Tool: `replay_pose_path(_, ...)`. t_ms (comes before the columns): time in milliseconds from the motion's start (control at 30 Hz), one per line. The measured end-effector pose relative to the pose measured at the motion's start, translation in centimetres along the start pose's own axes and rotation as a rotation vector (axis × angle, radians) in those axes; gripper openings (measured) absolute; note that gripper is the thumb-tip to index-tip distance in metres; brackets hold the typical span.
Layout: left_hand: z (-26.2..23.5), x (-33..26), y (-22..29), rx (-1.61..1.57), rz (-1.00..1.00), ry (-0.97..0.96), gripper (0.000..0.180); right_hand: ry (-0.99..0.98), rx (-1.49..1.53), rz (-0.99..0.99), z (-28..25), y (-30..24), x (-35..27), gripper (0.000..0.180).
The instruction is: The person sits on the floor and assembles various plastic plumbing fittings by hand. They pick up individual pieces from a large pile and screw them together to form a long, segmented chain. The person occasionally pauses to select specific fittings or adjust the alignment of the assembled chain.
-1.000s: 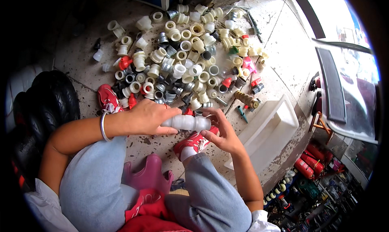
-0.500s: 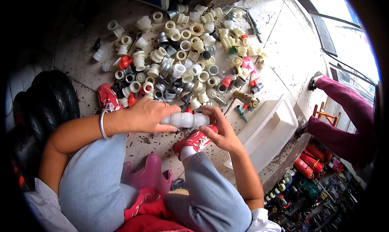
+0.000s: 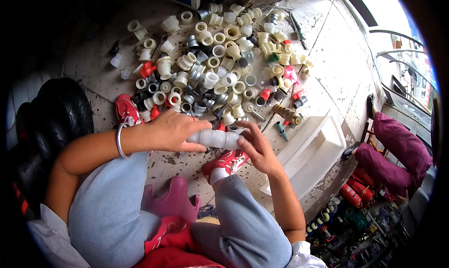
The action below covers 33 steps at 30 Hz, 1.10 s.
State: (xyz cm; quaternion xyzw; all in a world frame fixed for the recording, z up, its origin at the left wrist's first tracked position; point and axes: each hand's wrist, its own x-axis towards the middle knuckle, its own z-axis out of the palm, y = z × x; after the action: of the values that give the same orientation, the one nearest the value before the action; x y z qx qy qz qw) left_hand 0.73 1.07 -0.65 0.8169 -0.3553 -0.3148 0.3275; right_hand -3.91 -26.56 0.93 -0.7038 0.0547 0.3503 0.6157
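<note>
Between my two hands lies a whitish plastic pipe fitting point(image 3: 216, 139), held level above the floor. My left hand point(image 3: 177, 131) grips its left end, thumb below and fingers over the top. Round its right end curl the thumb and fingers of my right hand point(image 3: 256, 147). Whether the fitting is one part or two joined ones I cannot tell. Just beyond my hands spreads a heap of pipe fittings point(image 3: 213, 62), mostly cream and white, with grey, black and red ones among them.
To my right stands a white plastic bin point(image 3: 299, 167); a brass fitting point(image 3: 287, 114) lies beside its far end. Black tyres point(image 3: 65, 109) are stacked at the left. A purple plastic stool point(image 3: 174, 200) is between my legs. Another person's purple trousers point(image 3: 390, 155) show near red fire extinguishers point(image 3: 351, 195).
My hands keep their hold on the fitting with hardly any shift. The view has tilted slightly. At the right, the other person's legs have moved and now look more bent.
</note>
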Motion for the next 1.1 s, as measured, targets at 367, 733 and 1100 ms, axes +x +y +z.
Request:
replay_pose_path(367, -0.2, -0.6, -0.3, 0.012, -0.011, -0.025, 0.059, 0.046, -0.122, -0.172, 0.7, -0.1, 0.6, 0.052)
replay_pose_path(733, -0.6, -1.1, -0.8, 0.024, -0.07, -0.036, 0.059, -0.193, 0.022, 0.244, 0.7, -0.6, 1.7, 0.05)
replay_pose_path(1100, -0.3, -1.9, -1.8, -0.022, -0.09, -0.055, 0.06, -0.056, -0.036, -0.162, 2.3, -1.4, 2.6, 0.047)
